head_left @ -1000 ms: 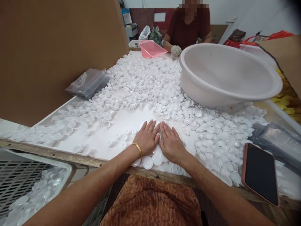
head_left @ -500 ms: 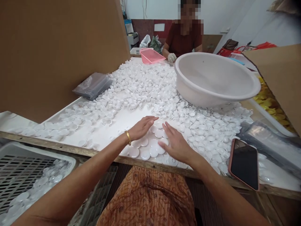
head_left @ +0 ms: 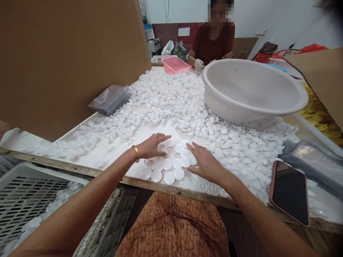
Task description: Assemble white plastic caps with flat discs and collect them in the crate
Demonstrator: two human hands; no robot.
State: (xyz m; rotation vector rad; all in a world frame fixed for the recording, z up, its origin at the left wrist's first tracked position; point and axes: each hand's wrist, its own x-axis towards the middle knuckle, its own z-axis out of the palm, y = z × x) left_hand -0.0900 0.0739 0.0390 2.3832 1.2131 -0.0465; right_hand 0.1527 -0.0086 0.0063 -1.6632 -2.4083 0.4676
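Small white plastic caps (head_left: pixel 171 107) cover most of the white table (head_left: pixel 144 134). A flat patch of caps (head_left: pixel 171 169) lies by the near edge between my hands. My left hand (head_left: pixel 152 146), with a gold bangle at the wrist, hovers open over the left side of that patch, fingers curved and spread. My right hand (head_left: pixel 205 162) rests open on the caps at the right side, fingers stretched forward. Neither hand holds anything.
A large white basin (head_left: pixel 252 92) sits on the caps at the right. A phone (head_left: pixel 289 192) lies near the right front edge. A cardboard wall (head_left: pixel 66 60) stands left; a slotted crate (head_left: pixel 34 200) with caps is below. A gloved person (head_left: pixel 213 39) sits opposite by a pink tray (head_left: pixel 174 64).
My hands, pressed side by side flat on the caps a second ago, have parted and lifted slightly, leaving a spread patch of caps between them.
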